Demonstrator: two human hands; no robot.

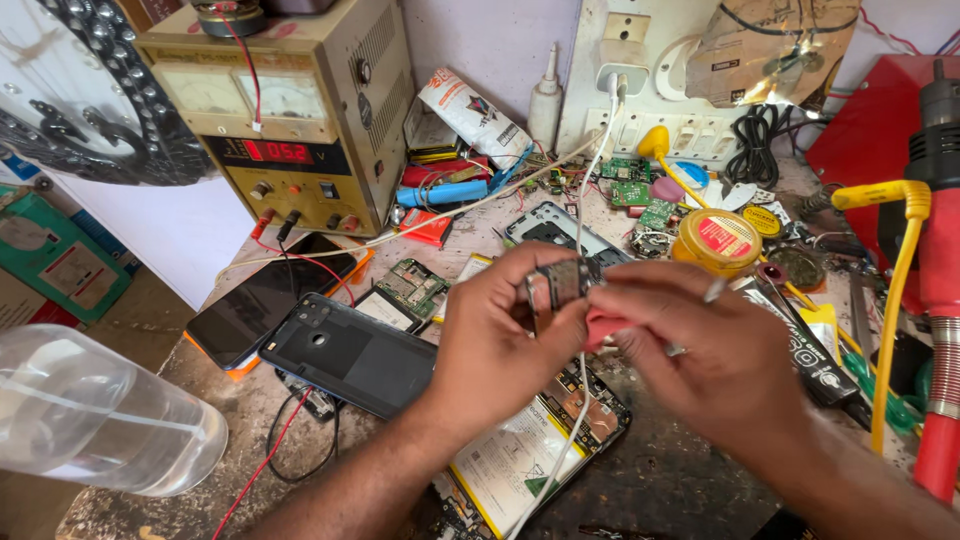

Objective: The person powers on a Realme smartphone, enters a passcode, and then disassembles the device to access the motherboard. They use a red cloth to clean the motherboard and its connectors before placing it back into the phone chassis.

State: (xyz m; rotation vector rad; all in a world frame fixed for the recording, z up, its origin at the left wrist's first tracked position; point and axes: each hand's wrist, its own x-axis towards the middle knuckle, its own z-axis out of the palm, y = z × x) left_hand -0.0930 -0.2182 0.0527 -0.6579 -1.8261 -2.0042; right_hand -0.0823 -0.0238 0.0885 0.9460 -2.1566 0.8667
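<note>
My left hand (495,335) pinches a small dark circuit board (562,284) and holds it up above the bench. My right hand (715,355) presses a pink, eraser-like piece (603,327) against the board's lower edge, and a thin metal tool (712,292) sticks out between its fingers. Under both hands lies an opened phone (530,455) with its battery showing. A white cable (570,440) runs across it.
A dark phone back cover (350,350) and a black phone (265,300) lie to the left. A bench power supply (285,110) stands behind them, and a clear plastic bottle (95,415) is at near left. A yellow round tin (717,240), loose boards and a red hot-air tool (940,300) crowd the right.
</note>
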